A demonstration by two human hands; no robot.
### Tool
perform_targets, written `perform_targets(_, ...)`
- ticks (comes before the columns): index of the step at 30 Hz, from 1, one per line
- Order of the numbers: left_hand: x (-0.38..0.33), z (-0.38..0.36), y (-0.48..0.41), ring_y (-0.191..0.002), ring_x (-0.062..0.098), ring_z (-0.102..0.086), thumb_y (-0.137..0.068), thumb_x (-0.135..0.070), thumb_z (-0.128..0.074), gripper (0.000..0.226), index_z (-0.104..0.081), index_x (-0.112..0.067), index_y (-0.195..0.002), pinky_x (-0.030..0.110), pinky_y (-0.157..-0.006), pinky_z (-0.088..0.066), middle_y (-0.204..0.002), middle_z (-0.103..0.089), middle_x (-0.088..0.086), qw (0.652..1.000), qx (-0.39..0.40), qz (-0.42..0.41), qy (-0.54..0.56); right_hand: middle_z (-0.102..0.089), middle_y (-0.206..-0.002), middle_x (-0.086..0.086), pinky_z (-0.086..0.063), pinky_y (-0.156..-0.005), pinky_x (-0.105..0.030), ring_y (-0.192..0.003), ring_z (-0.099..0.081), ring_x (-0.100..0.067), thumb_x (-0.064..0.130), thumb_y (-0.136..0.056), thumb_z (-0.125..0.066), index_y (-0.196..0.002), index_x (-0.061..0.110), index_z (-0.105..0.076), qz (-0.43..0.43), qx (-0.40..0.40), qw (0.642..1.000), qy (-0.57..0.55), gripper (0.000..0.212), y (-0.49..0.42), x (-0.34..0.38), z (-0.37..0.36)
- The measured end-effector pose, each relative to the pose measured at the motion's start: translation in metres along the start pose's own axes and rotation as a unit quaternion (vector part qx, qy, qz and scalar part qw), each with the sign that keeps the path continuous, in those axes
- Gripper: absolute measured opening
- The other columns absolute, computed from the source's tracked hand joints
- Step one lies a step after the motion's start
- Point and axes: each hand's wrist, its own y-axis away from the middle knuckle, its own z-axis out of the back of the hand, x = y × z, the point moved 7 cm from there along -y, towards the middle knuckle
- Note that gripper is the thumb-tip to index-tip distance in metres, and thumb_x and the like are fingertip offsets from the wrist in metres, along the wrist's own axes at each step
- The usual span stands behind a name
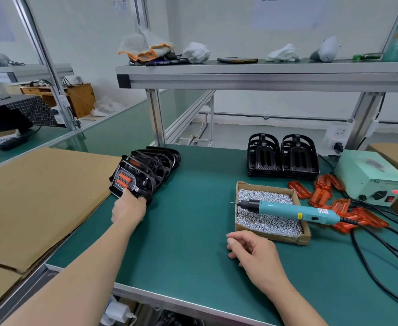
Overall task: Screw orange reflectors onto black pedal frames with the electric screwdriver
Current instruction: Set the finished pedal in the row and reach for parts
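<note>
My left hand point(129, 208) grips the lower edge of a black pedal frame with two orange reflectors point(125, 180), the front one of a leaning row of finished pedals point(160, 161). My right hand point(252, 252) hovers over the green mat with fingers loosely curled and holds nothing. The teal electric screwdriver point(292, 209) lies across a cardboard box of small silver screws point(263, 222). Loose orange reflectors point(334, 201) are scattered right of the box. Two stacks of bare black pedal frames point(282, 156) stand behind.
A flat cardboard sheet point(38, 196) covers the table's left side. A pale green power supply point(369, 182) sits at far right, its black cables point(381, 262) trailing over the mat. An aluminium shelf point(263, 76) with rags spans overhead.
</note>
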Motion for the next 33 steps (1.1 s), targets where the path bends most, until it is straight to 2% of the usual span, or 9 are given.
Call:
perform_targets(7,0.000,-0.007,0.000,-0.094,0.038,-0.064,-0.092,-0.040,-0.051,0.052,-0.034,-0.006,-0.127,0.047,-0.084,-0.051,-0.099,-0.069,0.018,0.999,-0.031,0.034,0.006,-0.075,-0.082,0.005,-0.057,-0.074,-0.034,-0.072,-0.073,-0.009,0.017,-0.094,-0.068,-0.093,0.027,-0.075,-0.002,-0.003,1.000,0.005,0.013,0.001,0.003,0.002)
perform_targets(11,0.004,0.001,0.005,-0.082,0.035,-0.057,-0.096,-0.040,-0.041,0.029,-0.037,-0.013,-0.105,0.043,-0.073,-0.045,-0.091,-0.065,0.014,0.996,-0.093,0.002,0.008,-0.075,-0.082,0.005,-0.057,-0.074,-0.034,-0.072,-0.073,-0.009,0.017,-0.094,-0.068,-0.093,0.028,-0.075,0.001,-0.002,1.000,0.010,0.014,0.000,0.003,0.001)
perform_targets(13,-0.003,0.001,0.014,-0.075,0.032,-0.052,-0.093,-0.052,-0.046,0.038,-0.033,-0.017,-0.102,0.041,-0.068,-0.043,-0.081,-0.056,0.007,0.992,-0.110,-0.060,-0.017,-0.075,-0.081,0.006,-0.058,-0.075,-0.035,-0.073,-0.073,-0.008,0.017,-0.094,-0.068,-0.092,0.030,-0.075,0.003,-0.001,1.000,0.013,0.014,0.001,0.004,0.002)
perform_targets(15,-0.009,-0.003,0.023,-0.070,0.028,-0.051,-0.088,-0.056,-0.058,0.048,-0.033,-0.022,-0.110,0.036,-0.062,-0.039,-0.072,-0.048,-0.002,0.987,-0.101,-0.109,-0.064,-0.075,-0.080,0.005,-0.058,-0.076,-0.036,-0.073,-0.073,-0.009,0.017,-0.094,-0.067,-0.092,0.030,-0.075,0.002,-0.001,1.000,0.015,0.015,0.001,0.004,0.002)
perform_targets(17,-0.009,-0.006,0.023,-0.068,0.027,-0.051,-0.088,-0.048,-0.064,0.048,-0.033,-0.024,-0.116,0.035,-0.060,-0.039,-0.067,-0.046,-0.005,0.986,-0.087,-0.112,-0.087,-0.075,-0.080,0.003,-0.058,-0.076,-0.037,-0.073,-0.073,-0.009,0.017,-0.094,-0.067,-0.093,0.029,-0.075,0.000,-0.002,1.000,0.013,0.015,0.001,0.004,0.003)
perform_targets(22,-0.011,-0.002,0.024,-0.067,0.026,-0.050,-0.088,-0.041,-0.068,0.047,-0.031,-0.021,-0.109,0.036,-0.060,-0.038,-0.064,-0.044,-0.006,0.988,-0.096,-0.096,-0.072,-0.074,-0.081,0.001,-0.058,-0.074,-0.036,-0.072,-0.074,-0.011,0.016,-0.095,-0.065,-0.092,0.028,-0.075,-0.001,-0.002,1.000,0.009,0.015,0.002,0.006,0.003)
perform_targets(24,-0.014,-0.002,0.032,-0.071,0.028,-0.052,-0.086,-0.043,-0.069,0.056,-0.029,-0.020,-0.119,0.037,-0.063,-0.039,-0.072,-0.055,-0.003,0.987,-0.102,-0.106,-0.060,-0.075,-0.081,0.001,-0.058,-0.073,-0.035,-0.072,-0.074,-0.011,0.016,-0.095,-0.065,-0.093,0.027,-0.075,-0.001,0.000,1.000,0.010,0.015,0.002,0.007,0.003)
perform_targets(27,-0.024,-0.011,0.049,-0.086,0.034,-0.061,-0.086,-0.045,-0.068,0.069,-0.024,-0.021,-0.134,0.039,-0.069,-0.039,-0.096,-0.068,0.009,0.985,-0.096,-0.134,-0.041,-0.075,-0.081,0.002,-0.058,-0.072,-0.033,-0.072,-0.073,-0.010,0.015,-0.095,-0.065,-0.093,0.028,-0.075,-0.002,0.001,1.000,0.013,0.016,0.003,0.007,0.002)
perform_targets(33,-0.050,-0.060,0.100,-0.100,0.036,-0.061,-0.091,-0.044,-0.057,0.057,-0.030,-0.022,-0.136,0.039,-0.076,-0.040,-0.107,-0.067,0.010,0.986,-0.002,-0.162,-0.026,-0.075,-0.081,0.001,-0.058,-0.073,-0.034,-0.070,-0.073,-0.011,0.013,-0.095,-0.064,-0.090,0.027,-0.074,0.000,-0.002,1.000,0.019,0.018,0.002,0.008,0.004)
